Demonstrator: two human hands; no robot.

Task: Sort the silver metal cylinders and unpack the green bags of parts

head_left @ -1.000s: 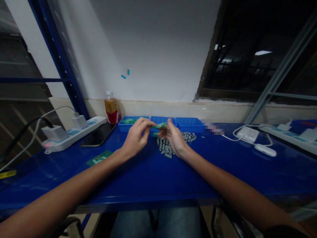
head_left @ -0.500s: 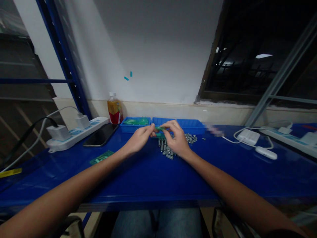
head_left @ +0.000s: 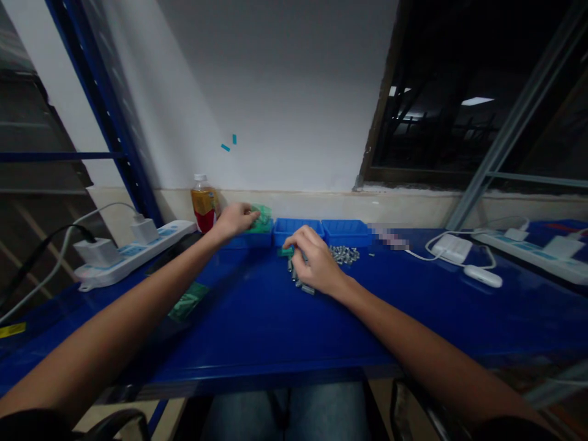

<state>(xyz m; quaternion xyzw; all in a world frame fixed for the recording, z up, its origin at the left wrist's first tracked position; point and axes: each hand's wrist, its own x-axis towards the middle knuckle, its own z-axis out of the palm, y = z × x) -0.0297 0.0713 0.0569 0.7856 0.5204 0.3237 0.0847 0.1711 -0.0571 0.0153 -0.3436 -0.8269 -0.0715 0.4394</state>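
My left hand (head_left: 235, 220) is over the left blue bin (head_left: 243, 240), fingers closed on a green clear plastic bag (head_left: 261, 214) at the bin's top. More green plastic lies beneath it in that bin. My right hand (head_left: 315, 258) hovers above a pile of small metal cylinders (head_left: 307, 290), its fingers curled together; whether anything is in them is hidden. A green packet (head_left: 285, 252) shows just beside its fingertips. Small metal fittings (head_left: 345, 254) lie spread to the right of that hand. Another green bag (head_left: 187, 300) rests on the blue table near my left forearm.
Two more blue bins (head_left: 345, 233) stand along the wall. A drink bottle (head_left: 204, 205) is at the back left, by a white power strip (head_left: 133, 254). A phone lies partly behind my left forearm. White chargers and cables (head_left: 452, 248) lie at the right.
My hands were together over the metal pile, fingers on a green packet. My left hand has moved left and back to the left bin; my right hand has stayed by the pile.
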